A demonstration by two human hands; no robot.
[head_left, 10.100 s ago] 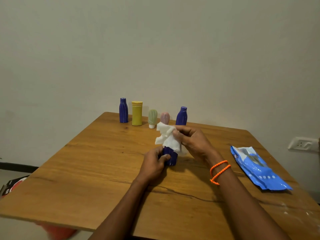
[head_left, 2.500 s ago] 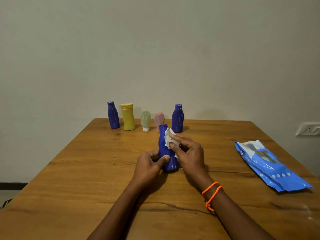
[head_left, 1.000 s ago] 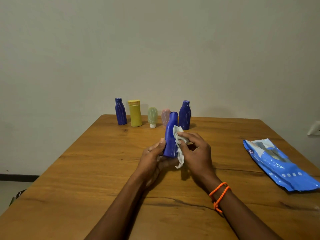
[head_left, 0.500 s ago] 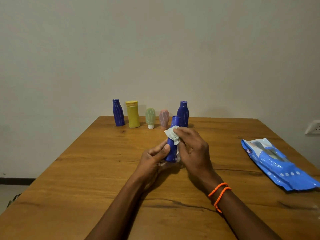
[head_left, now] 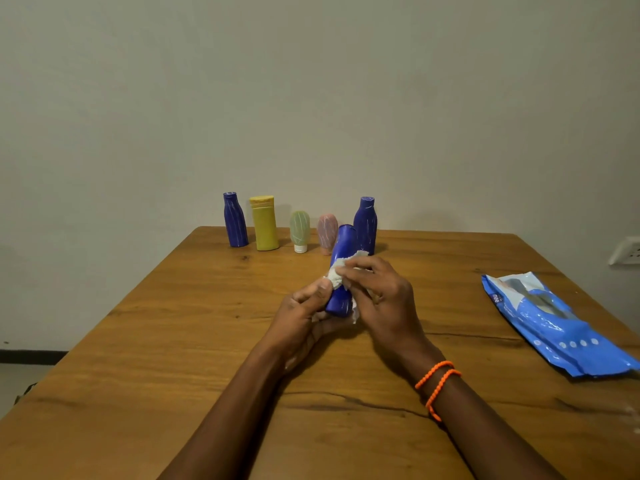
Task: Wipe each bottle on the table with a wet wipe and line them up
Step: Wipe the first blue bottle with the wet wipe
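Note:
My left hand (head_left: 304, 313) grips the base of a blue bottle (head_left: 343, 258), held tilted above the middle of the wooden table (head_left: 173, 341). My right hand (head_left: 381, 299) pinches a crumpled white wet wipe (head_left: 337, 277) against the bottle's middle. Along the far edge stands a row: a blue bottle (head_left: 234, 220), a yellow bottle (head_left: 265, 224), a small green bottle (head_left: 300, 230), a small pink bottle (head_left: 327, 232) and another blue bottle (head_left: 365, 223).
A blue wet wipe pack (head_left: 550, 323) lies flat on the right side of the table. A wall socket (head_left: 628, 251) sits on the wall at the far right. The plain wall rises directly behind the bottle row.
The wipe has slid from the bottle's neck down to its middle. The bottle stays tilted in my left hand.

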